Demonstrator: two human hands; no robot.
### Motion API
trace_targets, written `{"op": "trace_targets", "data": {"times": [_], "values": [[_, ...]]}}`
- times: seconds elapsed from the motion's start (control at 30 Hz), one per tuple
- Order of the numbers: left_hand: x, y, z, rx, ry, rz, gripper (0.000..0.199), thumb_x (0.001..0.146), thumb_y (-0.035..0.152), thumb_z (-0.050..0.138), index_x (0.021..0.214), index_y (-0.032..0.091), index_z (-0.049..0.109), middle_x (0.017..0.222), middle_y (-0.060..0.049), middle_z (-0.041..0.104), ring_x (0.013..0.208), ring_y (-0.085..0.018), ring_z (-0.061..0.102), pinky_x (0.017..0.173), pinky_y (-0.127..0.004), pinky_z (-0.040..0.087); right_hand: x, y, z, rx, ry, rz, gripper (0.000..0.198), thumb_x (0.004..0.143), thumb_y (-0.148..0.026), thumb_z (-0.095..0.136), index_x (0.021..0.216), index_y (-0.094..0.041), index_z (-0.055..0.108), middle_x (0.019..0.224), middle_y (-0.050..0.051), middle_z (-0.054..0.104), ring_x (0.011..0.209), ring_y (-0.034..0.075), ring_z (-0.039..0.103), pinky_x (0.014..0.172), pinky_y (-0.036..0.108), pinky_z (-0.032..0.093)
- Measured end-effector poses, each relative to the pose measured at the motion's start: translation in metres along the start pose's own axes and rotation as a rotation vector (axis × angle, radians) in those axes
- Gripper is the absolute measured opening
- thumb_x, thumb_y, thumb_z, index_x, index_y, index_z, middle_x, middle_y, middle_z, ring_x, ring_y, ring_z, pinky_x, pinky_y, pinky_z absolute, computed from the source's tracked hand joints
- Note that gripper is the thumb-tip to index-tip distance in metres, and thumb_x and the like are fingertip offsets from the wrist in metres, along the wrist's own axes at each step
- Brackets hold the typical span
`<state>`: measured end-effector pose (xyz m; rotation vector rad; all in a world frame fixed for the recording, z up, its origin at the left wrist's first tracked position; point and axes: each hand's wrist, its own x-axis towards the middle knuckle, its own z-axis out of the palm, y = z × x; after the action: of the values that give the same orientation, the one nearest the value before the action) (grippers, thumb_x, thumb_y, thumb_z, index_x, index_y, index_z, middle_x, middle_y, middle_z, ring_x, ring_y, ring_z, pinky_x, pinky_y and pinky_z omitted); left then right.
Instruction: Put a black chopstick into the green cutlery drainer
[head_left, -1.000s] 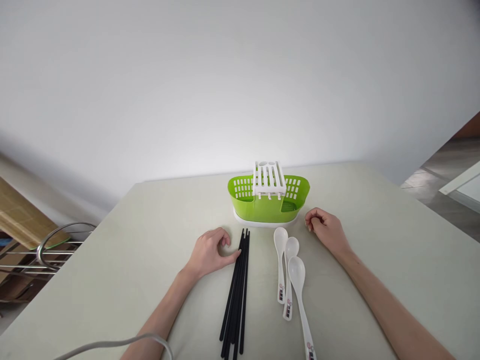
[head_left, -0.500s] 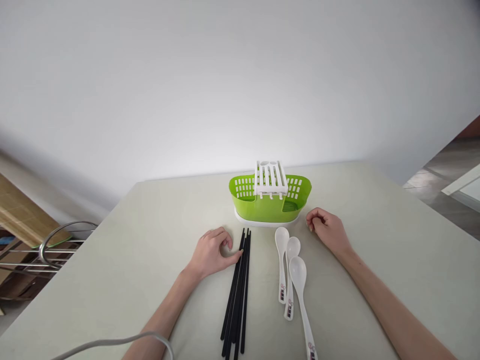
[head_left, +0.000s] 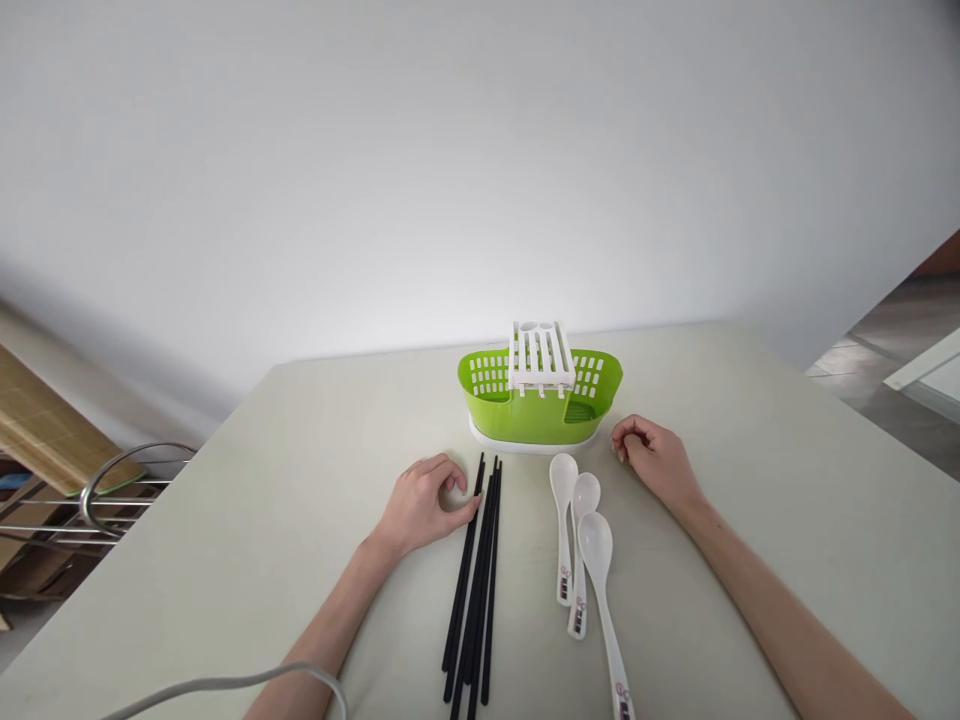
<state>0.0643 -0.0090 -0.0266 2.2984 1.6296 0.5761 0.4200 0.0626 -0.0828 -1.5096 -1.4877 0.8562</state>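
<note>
A green slotted cutlery basket (head_left: 538, 405) with a white rack insert (head_left: 540, 356) stands on a white base near the middle of the pale table (head_left: 247, 520). Several black chopsticks (head_left: 476, 590) lie in a bundle in front of it. My left hand (head_left: 422, 505) rests on the table with curled fingers, its thumb touching the leftmost chopstick. Three white spoons (head_left: 581, 545) lie side by side to the right of the chopsticks. My right hand (head_left: 656, 460) rests loosely curled on the table just right of the spoons, holding nothing.
A metal wire rack (head_left: 90, 500) with a wooden board (head_left: 45, 425) stands off the table's left edge. A grey cable (head_left: 225, 688) crosses the near left corner. A plain white wall is behind the table; floor shows at the far right.
My left thumb has nudged the leftmost chopstick slightly away from the bundle. Both hands stay where they were.
</note>
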Motion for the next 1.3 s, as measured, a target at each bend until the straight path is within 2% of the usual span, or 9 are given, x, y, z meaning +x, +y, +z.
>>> {"op": "trace_targets", "data": {"times": [0.37, 0.67, 0.83, 1.07, 1.3], "values": [[-0.001, -0.002, -0.004, -0.034, -0.034, -0.062, 0.011, 0.083, 0.033, 0.069, 0.085, 0.023, 0.066, 0.079, 0.001, 0.064, 0.067, -0.014, 0.056, 0.065, -0.029, 0.045, 0.000, -0.001, 0.000, 0.009, 0.009, -0.017, 0.016, 0.073, -0.025, 0.046, 0.073, -0.024, 0.062, 0.061, -0.001, 0.062, 0.059, 0.018, 0.056, 0.063, 0.030, 0.042], [-0.002, -0.001, -0.009, -0.028, -0.057, -0.165, 0.016, 0.085, 0.039, 0.070, 0.081, 0.023, 0.070, 0.079, 0.001, 0.071, 0.067, -0.014, 0.062, 0.065, -0.028, 0.048, 0.001, 0.004, -0.001, 0.014, 0.006, -0.020, 0.017, 0.074, -0.025, 0.045, 0.073, -0.025, 0.062, 0.061, -0.002, 0.062, 0.060, 0.018, 0.056, 0.064, 0.030, 0.042], [0.000, -0.001, -0.017, 0.022, -0.037, -0.242, 0.016, 0.083, 0.041, 0.070, 0.084, 0.025, 0.073, 0.081, 0.001, 0.074, 0.069, -0.016, 0.066, 0.066, -0.029, 0.050, 0.001, 0.005, -0.001, 0.020, 0.010, -0.026, 0.017, 0.074, -0.025, 0.046, 0.074, -0.025, 0.062, 0.062, -0.002, 0.063, 0.059, 0.018, 0.056, 0.063, 0.030, 0.042], [0.000, -0.015, -0.032, 0.200, 0.001, -0.330, 0.020, 0.088, 0.040, 0.062, 0.094, 0.026, 0.075, 0.086, -0.001, 0.077, 0.076, -0.020, 0.070, 0.067, -0.030, 0.048, 0.000, 0.005, -0.001, 0.024, 0.014, -0.027, 0.017, 0.074, -0.024, 0.045, 0.073, -0.025, 0.062, 0.061, -0.002, 0.062, 0.058, 0.018, 0.056, 0.062, 0.030, 0.042], [-0.002, -0.023, -0.025, 0.297, 0.041, -0.354, 0.025, 0.099, 0.035, 0.052, 0.098, 0.022, 0.073, 0.102, -0.007, 0.075, 0.085, -0.023, 0.071, 0.075, -0.034, 0.050, 0.000, 0.002, -0.001, 0.012, 0.016, -0.018, 0.017, 0.073, -0.024, 0.045, 0.072, -0.025, 0.062, 0.060, -0.002, 0.063, 0.058, 0.018, 0.056, 0.062, 0.030, 0.042]]}}
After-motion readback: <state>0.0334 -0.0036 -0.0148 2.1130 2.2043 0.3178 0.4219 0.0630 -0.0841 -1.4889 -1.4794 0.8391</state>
